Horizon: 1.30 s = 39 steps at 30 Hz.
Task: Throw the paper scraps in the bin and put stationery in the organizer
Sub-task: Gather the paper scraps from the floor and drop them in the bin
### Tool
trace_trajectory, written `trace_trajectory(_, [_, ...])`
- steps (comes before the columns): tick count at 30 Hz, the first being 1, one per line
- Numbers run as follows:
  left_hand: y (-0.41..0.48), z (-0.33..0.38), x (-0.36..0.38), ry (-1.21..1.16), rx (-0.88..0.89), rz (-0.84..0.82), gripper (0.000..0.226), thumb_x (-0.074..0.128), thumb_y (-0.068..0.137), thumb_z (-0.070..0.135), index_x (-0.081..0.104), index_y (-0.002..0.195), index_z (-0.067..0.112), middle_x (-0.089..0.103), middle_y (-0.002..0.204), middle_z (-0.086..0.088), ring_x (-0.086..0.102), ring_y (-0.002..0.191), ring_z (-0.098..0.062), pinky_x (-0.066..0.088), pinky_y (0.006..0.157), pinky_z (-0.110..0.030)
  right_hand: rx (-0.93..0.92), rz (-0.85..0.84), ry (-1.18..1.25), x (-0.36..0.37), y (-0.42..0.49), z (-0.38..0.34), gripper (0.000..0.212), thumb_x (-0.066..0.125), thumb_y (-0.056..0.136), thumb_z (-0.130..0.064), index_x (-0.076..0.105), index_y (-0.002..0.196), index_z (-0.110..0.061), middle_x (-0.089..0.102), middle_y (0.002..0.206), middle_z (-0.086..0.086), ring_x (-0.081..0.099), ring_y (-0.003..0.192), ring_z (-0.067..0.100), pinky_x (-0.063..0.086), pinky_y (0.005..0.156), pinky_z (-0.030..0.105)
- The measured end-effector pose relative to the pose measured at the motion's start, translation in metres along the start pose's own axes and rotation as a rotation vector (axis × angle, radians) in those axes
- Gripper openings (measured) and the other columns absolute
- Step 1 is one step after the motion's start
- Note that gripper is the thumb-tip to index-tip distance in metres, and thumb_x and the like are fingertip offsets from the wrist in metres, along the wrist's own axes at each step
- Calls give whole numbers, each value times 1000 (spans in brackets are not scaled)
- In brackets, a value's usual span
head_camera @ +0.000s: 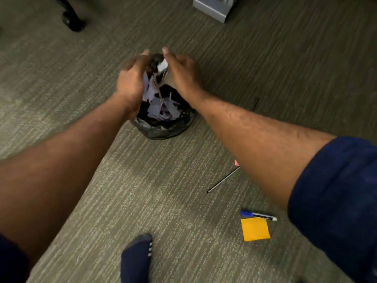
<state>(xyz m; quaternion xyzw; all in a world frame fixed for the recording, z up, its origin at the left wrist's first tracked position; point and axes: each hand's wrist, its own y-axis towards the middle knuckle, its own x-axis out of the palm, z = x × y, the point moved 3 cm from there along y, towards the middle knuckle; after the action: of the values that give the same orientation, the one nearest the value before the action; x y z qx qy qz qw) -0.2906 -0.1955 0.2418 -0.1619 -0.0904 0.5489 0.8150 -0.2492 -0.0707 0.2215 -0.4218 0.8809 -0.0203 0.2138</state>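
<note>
I am dropping pale lilac torn paper scraps into the round black-bagged bin, aiming low and central so none spill. Fingers of my right hand are lying straight and apart; whether my left hand is gripping anything, I cannot tell.

Bin mouth: left hand and right hand crowd its far rim. Carpet at left lies open; marker and orange pad clutter the right.

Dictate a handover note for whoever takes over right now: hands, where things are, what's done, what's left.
Left hand and right hand: both open above the black-lined bin, lavender paper scraps between them.
Done: many scraps lie in the bin.
To do: blue-capped marker, orange square sticky notes and thin black stick lie on the carpet by the right arm; organizer not in view.
</note>
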Motion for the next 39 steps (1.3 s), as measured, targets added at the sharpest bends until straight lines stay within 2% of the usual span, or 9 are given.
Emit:
trace_trajectory(4, [-7,-13,-5,32,-46,-13,34,48,94,48,60,112,22,64,91,13,64,72,7,50,61,-17,-63,40,-107,-6,2,17,35,58,89,-45,58,74,-14,66,76,7,62,75,22,53,75,40])
trace_trajectory(6, [-12,-16,-6,78,-9,21,21,46,96,45,56,104,28,60,89,17,61,73,9,50,68,-18,-76,21,-127,-13,-3,30,24,63,88,-35,57,80,-14,60,78,4,57,73,17,47,69,32])
trace_trajectory(10, [-21,-32,-6,111,30,17,29,46,94,51,57,105,27,62,101,13,61,97,-4,53,82,-33,-104,18,-212,-38,-14,67,15,69,81,-23,57,90,-21,61,99,6,58,80,12,47,66,24])
trace_trajectory(18, [-53,-90,60,236,69,-106,7,61,91,19,61,98,18,63,87,-5,60,83,-18,50,70,-31,-49,15,-184,-95,-59,144,17,65,79,-6,63,93,-15,63,93,6,56,78,10,41,70,18])
trace_trajectory(23, [-76,-147,114,370,-11,-223,16,61,86,28,61,101,24,66,89,-3,64,82,-23,54,77,-42,7,39,-194,-126,-92,202,17,68,79,-3,63,93,-10,63,94,13,57,79,16,45,75,23])
trace_trajectory(27, [-97,-188,154,412,-84,-301,18,61,88,10,61,104,18,64,84,2,62,75,-17,49,69,-31,72,42,-201,-160,-124,249,15,66,80,0,63,94,-4,64,94,14,59,83,20,47,76,26])
trace_trajectory(33, [-103,-225,198,503,-103,-353,20,62,88,11,63,107,17,63,80,2,55,64,-9,47,70,-28,199,101,-202,-209,-145,309,19,64,80,-1,59,87,-19,57,82,2,56,78,12,37,67,4])
trace_trajectory(36, [-93,-232,220,554,-70,-365,22,63,86,13,64,108,18,66,87,-2,58,72,-17,47,71,-29,218,119,-219,-227,-140,326,18,64,81,-1,62,93,-14,63,95,10,59,83,14,41,71,11])
trace_trajectory(39, [-77,-242,240,591,-74,-374,21,64,86,16,64,106,20,69,98,-7,60,77,-25,42,68,-26,209,133,-291,-243,-126,336,14,65,82,-1,65,95,-5,65,101,14,56,87,13,34,69,-2])
